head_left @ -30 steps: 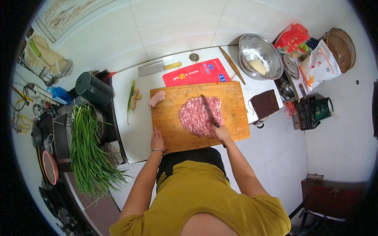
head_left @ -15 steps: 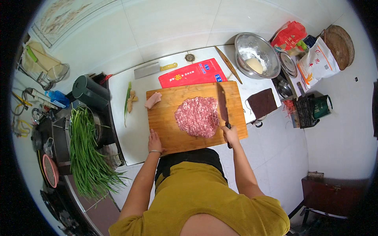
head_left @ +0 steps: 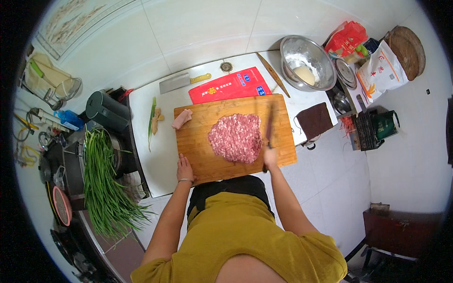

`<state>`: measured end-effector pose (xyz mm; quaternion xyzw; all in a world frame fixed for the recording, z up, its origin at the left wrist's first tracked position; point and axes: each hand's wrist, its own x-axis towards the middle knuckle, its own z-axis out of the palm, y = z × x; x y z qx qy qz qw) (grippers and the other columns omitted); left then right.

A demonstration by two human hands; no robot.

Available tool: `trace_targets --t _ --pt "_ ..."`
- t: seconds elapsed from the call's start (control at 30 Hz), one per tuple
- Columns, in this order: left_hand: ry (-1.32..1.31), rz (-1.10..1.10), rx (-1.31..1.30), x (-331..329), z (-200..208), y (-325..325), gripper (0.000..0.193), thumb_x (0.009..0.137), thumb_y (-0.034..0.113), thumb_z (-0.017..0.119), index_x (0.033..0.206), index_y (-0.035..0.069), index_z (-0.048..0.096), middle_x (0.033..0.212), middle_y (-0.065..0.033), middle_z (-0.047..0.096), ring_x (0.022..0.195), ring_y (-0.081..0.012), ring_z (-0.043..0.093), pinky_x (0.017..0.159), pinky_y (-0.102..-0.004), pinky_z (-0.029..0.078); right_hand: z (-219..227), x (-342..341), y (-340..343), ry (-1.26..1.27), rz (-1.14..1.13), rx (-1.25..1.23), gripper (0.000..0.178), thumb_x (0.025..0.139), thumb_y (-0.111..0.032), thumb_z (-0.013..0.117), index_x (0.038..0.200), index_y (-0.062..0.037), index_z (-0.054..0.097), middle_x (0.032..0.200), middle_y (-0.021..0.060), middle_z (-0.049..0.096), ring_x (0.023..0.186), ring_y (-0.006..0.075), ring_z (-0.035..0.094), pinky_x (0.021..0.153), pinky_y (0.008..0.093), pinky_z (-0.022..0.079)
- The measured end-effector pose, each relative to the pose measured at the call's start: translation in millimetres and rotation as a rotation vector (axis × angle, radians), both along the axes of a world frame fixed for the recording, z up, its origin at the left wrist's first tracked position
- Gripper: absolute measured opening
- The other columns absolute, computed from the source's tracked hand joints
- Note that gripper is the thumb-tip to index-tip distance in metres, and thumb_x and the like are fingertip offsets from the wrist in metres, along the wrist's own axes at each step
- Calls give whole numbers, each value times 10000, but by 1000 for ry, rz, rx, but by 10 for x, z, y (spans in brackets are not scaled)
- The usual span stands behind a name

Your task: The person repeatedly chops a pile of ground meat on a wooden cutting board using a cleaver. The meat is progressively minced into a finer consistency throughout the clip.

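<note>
Chopped raw meat (head_left: pixel 235 138) lies in a flattened mound on the wooden cutting board (head_left: pixel 198 169). My right hand (head_left: pixel 270 159) is closed round the dark handle of a kitchen knife (head_left: pixel 269 125), whose blade, smeared by motion, stands just right of the meat and points away from me. Flat on the board's near left edge rests my left hand (head_left: pixel 184 169), fingers stretched out and holding nothing. A pale pink piece of meat (head_left: pixel 182 119) sits at the board's far left corner.
Behind the board are a cleaver (head_left: pixel 175 83), a red packet (head_left: pixel 229 86), a wooden stick (head_left: pixel 272 75) and a steel bowl (head_left: pixel 309 63) holding dough. Ginger (head_left: pixel 157 119) and a scallion (head_left: pixel 152 118) lie left. Long green chives (head_left: pixel 101 184) hang farther left; a brown cloth (head_left: pixel 314 121) lies right.
My right hand has shifted a little left, and the knife has swung from leaning left to nearly straight. My left hand stays on the board's edge.
</note>
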<state>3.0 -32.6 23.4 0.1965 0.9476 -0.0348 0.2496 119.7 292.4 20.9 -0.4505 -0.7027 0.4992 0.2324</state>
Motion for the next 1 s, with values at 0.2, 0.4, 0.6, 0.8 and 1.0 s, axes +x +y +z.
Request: trace_targets --t 0.2,0.4,0.6,0.8,1.0 --pt "184 -34 35 58 -533 -206 1071 494 276 799 1306 -31 171 1404 -170 68 1249 -303 209 993 -323 305 889 -47 117 -323 195 -615 303 721 -234 539 509 -118 357 423 -1 329 299 105 295 299 270 237" --pt "21 26 43 19 -81 -17 976 543 221 774 1297 -25 206 1407 -162 66 1250 -300 211 989 -327 309 -162 -2 -25 -164 99 -193 225 701 -207 553 583 -27 488 505 55 470 450 181 453 410 322 344" --pt "117 3 12 79 -440 -144 1069 477 253 808 1303 -23 188 1407 -154 65 1236 -293 226 998 -309 295 1065 -193 175 -234 323 -648 244 744 -238 551 583 -86 449 461 13 395 315 98 312 296 279 255" --pt "92 -2 21 2 -470 -129 1085 472 267 814 1306 -23 183 1405 -157 63 1232 -297 231 1002 -309 291 -285 -133 -49 -234 255 86 232 756 -171 524 569 -56 449 497 48 435 452 144 466 420 269 362" --pt "64 27 53 29 -418 -139 1032 507 224 798 1300 -23 186 1405 -152 68 1235 -302 224 994 -315 302 1124 -242 50 -189 362 -557 172 731 -147 532 622 -28 473 472 45 430 394 149 435 393 293 353"
